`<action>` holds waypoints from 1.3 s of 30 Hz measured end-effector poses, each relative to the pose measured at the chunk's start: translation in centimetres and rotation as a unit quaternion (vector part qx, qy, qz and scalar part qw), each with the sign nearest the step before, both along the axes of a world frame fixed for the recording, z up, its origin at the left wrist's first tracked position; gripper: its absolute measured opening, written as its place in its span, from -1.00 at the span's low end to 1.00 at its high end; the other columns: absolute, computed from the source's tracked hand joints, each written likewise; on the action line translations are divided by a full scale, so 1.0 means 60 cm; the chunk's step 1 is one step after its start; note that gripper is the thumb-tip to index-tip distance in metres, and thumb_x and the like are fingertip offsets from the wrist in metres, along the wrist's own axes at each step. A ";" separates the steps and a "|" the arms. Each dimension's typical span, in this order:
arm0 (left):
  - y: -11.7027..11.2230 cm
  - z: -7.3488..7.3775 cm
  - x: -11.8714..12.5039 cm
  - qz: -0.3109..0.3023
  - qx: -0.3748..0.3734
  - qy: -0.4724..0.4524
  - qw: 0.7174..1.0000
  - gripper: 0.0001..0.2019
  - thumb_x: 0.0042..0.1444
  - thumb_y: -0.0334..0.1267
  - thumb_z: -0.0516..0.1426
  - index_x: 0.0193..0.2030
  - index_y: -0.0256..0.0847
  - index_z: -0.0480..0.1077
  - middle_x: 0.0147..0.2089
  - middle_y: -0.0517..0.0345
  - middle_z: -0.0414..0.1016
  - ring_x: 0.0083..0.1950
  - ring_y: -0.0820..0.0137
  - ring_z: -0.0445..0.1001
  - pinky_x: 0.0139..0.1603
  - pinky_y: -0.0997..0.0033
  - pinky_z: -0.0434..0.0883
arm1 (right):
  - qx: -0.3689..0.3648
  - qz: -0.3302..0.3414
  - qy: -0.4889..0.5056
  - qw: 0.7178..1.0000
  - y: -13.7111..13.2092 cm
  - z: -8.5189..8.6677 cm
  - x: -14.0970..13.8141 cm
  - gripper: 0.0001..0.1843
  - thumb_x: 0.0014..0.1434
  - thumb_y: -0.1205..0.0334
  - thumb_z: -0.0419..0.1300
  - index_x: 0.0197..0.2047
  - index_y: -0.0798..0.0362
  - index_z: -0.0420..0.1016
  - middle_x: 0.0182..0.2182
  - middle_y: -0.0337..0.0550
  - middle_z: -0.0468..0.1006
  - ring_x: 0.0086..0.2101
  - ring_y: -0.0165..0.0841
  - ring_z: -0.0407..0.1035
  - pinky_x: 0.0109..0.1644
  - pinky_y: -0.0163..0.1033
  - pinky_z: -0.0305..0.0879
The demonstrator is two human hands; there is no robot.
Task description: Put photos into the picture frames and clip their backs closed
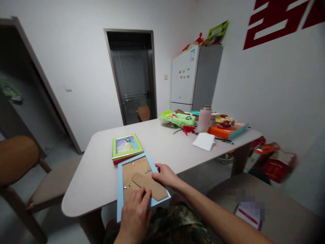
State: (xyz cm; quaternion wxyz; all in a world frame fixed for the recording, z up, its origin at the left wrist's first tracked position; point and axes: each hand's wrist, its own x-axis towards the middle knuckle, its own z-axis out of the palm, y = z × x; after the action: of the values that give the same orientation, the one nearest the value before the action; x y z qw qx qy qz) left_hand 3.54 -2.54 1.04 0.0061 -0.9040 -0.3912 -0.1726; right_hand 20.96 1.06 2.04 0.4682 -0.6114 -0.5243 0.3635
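A light blue picture frame [120,193] lies back side up, its upper end over the tabletop and its lower end out past the table edge above my lap. Its brown backing board [128,166] has small metal clips and a brown easel stand [149,186] slanting across it. My right hand [165,175] grips the right side of the frame, thumb over the back. At the lower end, my left hand [135,211] is closed over the frame, its bent fingers touching the backing beside the stand. A green picture frame [114,149] with a photo sits on a red one [117,162], just beyond.
Farther along the white table [99,176] are a green package [180,119], a pink bottle [204,119], a red tool [189,129], white paper [203,141] and an orange box [228,130]. Chairs stand left [20,162] and right [276,203]; the right one holds a notebook [247,217].
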 end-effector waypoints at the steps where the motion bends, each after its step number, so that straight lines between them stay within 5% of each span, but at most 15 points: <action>1: -0.001 0.001 0.002 0.002 -0.010 0.004 1.000 -0.48 -0.19 -0.50 0.00 0.00 -0.13 0.24 0.01 0.08 0.32 0.00 0.23 0.27 -0.06 0.26 0.32 | -0.001 -0.002 -0.024 1.000 0.004 -0.004 0.002 -0.68 -0.27 0.40 0.07 -0.34 0.17 0.43 -0.53 -0.18 0.49 -0.52 -0.43 0.27 -0.43 -0.37 0.13; 5: -0.004 0.000 0.005 0.010 -0.040 -0.010 0.999 -0.48 -0.19 -0.51 -0.01 -0.01 -0.12 0.23 0.04 0.10 0.29 0.00 0.23 0.25 -0.03 0.24 0.28 | 0.002 -0.009 -0.168 0.986 0.009 -0.014 0.004 -0.68 -0.22 0.38 0.05 -0.31 0.14 0.43 -0.44 -0.10 0.49 -0.42 -0.37 0.31 -0.33 -0.34 0.14; 12: 0.013 0.009 -0.036 -0.020 -0.122 -0.088 0.988 -0.55 -0.14 -0.26 0.10 -0.02 -0.18 0.27 0.05 0.03 0.29 0.04 0.20 0.24 0.08 0.17 0.17 | 0.029 0.002 -0.413 0.910 0.015 -0.010 0.005 -0.55 -0.13 0.29 0.03 -0.09 0.14 0.36 -0.19 0.02 0.40 -0.18 -0.29 0.29 -0.10 -0.29 0.13; 17: 0.060 0.002 -0.076 0.139 -0.162 -0.163 0.963 -0.42 -0.12 -0.21 0.04 0.10 -0.34 0.11 0.17 -0.10 0.09 0.18 0.22 0.05 0.16 0.22 0.04 | 0.054 0.060 -0.444 0.893 0.036 -0.004 -0.002 -0.69 -0.09 0.34 0.01 -0.28 0.09 0.48 -0.18 -0.03 0.38 -0.18 -0.33 0.28 -0.09 -0.32 0.12; 28: 0.074 -0.015 -0.086 0.129 -0.180 -0.214 0.951 -0.39 -0.16 -0.26 0.03 0.11 -0.36 0.09 0.20 -0.06 0.05 0.19 0.30 0.05 0.18 0.33 0.01 | 0.051 0.025 -0.496 0.866 0.043 -0.011 -0.013 -0.71 0.04 0.26 -0.06 -0.30 -0.02 0.48 -0.31 -0.11 0.37 -0.34 -0.36 0.30 -0.34 -0.33 0.12; 33: 0.074 -0.017 -0.086 0.132 -0.175 -0.219 0.951 -0.42 -0.15 -0.28 0.02 0.10 -0.36 0.10 0.18 -0.06 0.08 0.18 0.30 0.07 0.17 0.32 0.02 | 0.078 0.009 -0.515 0.853 0.042 -0.005 -0.033 -0.70 0.01 0.30 -0.03 -0.24 0.02 0.46 -0.31 -0.06 0.42 -0.26 -0.26 0.26 -0.26 -0.24 0.11; 39: 0.078 -0.021 -0.083 0.130 -0.158 -0.211 0.956 -0.44 -0.11 -0.26 0.00 0.09 -0.38 0.10 0.17 -0.09 0.11 0.17 0.30 0.09 0.16 0.32 0.06 | 0.141 0.144 -0.447 0.871 0.033 0.006 -0.122 -0.74 0.04 0.21 0.00 -0.31 0.01 0.49 -0.35 -0.13 0.44 -0.26 -0.33 0.24 -0.16 -0.27 0.09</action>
State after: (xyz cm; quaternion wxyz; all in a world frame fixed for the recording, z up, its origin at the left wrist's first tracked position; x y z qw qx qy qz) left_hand -1.44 2.11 -0.22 -0.1968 -0.7777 -0.5204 -0.2927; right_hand 13.66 3.04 2.39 0.2075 -0.5534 -0.8058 0.0366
